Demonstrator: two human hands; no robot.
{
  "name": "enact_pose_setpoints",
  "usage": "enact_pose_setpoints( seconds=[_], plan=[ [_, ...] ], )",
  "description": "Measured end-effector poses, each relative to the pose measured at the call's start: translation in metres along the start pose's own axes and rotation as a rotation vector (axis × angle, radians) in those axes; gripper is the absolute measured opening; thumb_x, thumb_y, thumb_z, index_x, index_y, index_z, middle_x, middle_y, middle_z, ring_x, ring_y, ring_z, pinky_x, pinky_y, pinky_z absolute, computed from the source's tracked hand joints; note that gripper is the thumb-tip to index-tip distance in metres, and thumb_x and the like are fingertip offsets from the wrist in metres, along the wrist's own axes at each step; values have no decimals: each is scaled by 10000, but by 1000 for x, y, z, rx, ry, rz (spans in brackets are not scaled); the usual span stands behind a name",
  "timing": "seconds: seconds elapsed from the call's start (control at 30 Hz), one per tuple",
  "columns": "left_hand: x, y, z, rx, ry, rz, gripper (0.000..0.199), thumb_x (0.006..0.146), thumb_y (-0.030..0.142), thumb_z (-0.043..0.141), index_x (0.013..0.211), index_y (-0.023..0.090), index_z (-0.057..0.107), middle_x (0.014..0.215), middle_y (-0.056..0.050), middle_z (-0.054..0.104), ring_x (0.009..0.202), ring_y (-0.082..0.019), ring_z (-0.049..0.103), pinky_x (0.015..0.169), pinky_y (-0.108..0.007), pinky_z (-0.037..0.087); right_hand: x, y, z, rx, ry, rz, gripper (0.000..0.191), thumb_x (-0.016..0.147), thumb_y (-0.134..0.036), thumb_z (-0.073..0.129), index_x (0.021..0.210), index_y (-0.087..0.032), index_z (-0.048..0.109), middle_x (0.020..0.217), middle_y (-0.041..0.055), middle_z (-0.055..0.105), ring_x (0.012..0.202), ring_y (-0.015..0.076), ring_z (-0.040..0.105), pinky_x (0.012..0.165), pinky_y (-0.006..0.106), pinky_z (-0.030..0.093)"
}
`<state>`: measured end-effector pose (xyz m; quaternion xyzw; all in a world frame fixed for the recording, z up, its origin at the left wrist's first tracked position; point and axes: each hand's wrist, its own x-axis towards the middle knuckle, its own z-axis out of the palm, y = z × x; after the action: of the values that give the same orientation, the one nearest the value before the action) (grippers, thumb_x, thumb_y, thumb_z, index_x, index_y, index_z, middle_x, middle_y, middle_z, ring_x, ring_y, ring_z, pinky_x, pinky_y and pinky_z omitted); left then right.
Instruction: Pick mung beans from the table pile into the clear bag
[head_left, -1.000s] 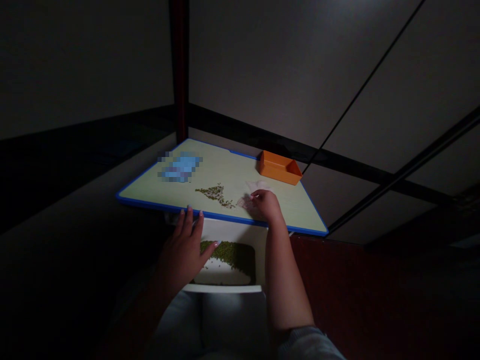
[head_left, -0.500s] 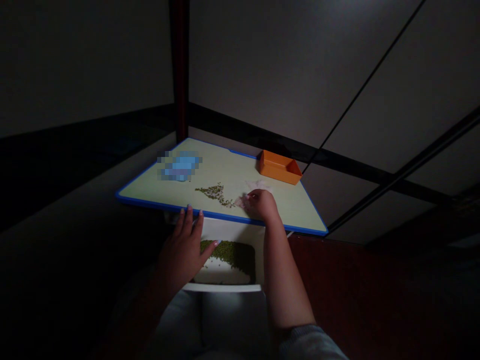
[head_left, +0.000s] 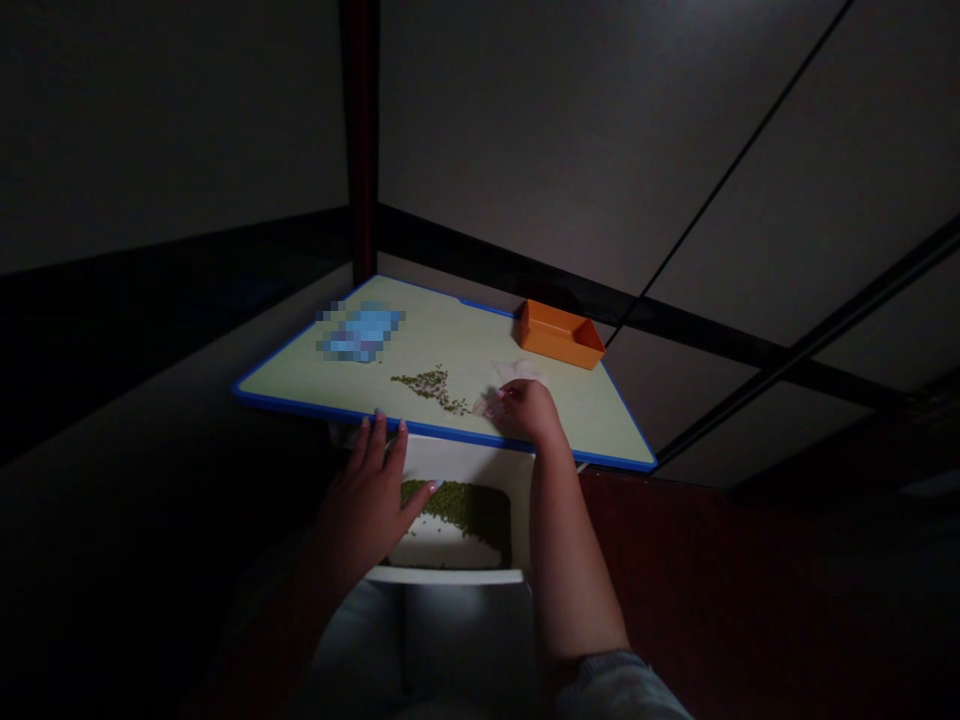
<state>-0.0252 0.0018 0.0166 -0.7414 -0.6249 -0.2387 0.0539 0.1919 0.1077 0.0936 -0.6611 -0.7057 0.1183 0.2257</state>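
Fingers spread, my left hand [head_left: 371,495] rests at the near edge of the pale tabletop [head_left: 300,375] with its blue rim, over the left side of a white bin. My right hand [head_left: 529,405] is above the table with its fingers pinched together; anything between them is too small to make out. Beneath and beside it lies a thin patch of pale pinkish bits [head_left: 489,405]. Left of that, small green grains [head_left: 431,385] are scattered in a loose pile. The white bin [head_left: 450,577], below the table edge, holds many green grains [head_left: 476,510].
An orange open box [head_left: 562,340] stands at the table's back right corner. A blurred blue item [head_left: 364,333] lies at the left. Walls rise behind the table, with a dark red post [head_left: 362,140] at the corner. Red floor [head_left: 675,600] shows at the right.
My right hand has shifted slightly to the right over the pinkish bits. My left hand has stayed where it was.
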Motion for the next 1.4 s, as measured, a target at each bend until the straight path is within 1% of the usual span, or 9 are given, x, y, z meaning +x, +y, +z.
enact_pose_setpoints(
  seconds=[0.23,0.33,0.6,0.83,0.97,1.03,1.13,1.23,1.4],
  plan=[
    [0,0,1,3,-12,-7,789,806,585,445,1397,69,359,1527,-254,232,1427,-384,193,1033,-487,412,2,-1,1,49,-5,-19,226,859,-246,550,913,-130,735,845,97,734,688,129,593,580,213,350],
    [0,0,1,2,-6,-9,784,807,578,448,1404,79,349,1531,-244,226,1427,-378,198,1031,-487,415,2,0,1,26,-29,-45,229,860,-244,546,889,-122,739,822,97,732,671,121,578,579,213,342],
    [0,0,2,-8,12,-9,783,804,583,445,1401,83,356,1532,-240,229,1430,-373,195,1049,-488,394,1,-4,4,-8,20,-43,222,852,-265,561,906,-143,739,886,108,736,732,135,604,620,216,366],
    [-1,-1,3,-6,-1,-10,783,810,594,424,1403,89,349,1536,-237,229,1434,-366,186,1043,-473,403,2,-1,2,46,-5,-43,221,861,-232,552,897,-118,737,857,107,735,719,133,604,613,213,367],
    [0,-1,2,-11,-13,-12,789,812,593,422,1404,77,345,1535,-245,221,1436,-372,168,1080,-478,361,2,-2,3,44,-23,-50,209,857,-229,561,883,-120,738,839,105,734,709,130,600,617,211,369],
    [0,0,0,-13,-25,-17,784,816,584,421,1404,70,346,1535,-248,220,1438,-372,159,1094,-475,343,2,-3,4,46,-12,-44,207,854,-234,567,893,-123,737,850,108,734,713,132,602,620,212,371],
    [0,1,-2,-13,-41,-31,778,817,580,419,1407,78,345,1537,-241,222,1438,-369,163,1078,-474,363,2,-2,5,68,15,-38,207,852,-235,570,905,-122,736,870,110,734,726,135,606,620,211,373],
    [0,1,-1,-9,-35,-34,772,816,581,422,1408,90,347,1538,-232,228,1435,-363,178,1059,-471,388,2,-2,4,100,22,-38,213,857,-225,559,908,-112,732,857,106,732,706,130,598,605,208,369],
    [0,0,1,-10,-13,-14,779,815,587,425,1401,78,356,1532,-245,234,1433,-367,180,1078,-474,363,2,-2,2,81,-12,-55,212,853,-217,562,886,-102,737,836,100,729,682,119,579,601,206,356]
  ],
)
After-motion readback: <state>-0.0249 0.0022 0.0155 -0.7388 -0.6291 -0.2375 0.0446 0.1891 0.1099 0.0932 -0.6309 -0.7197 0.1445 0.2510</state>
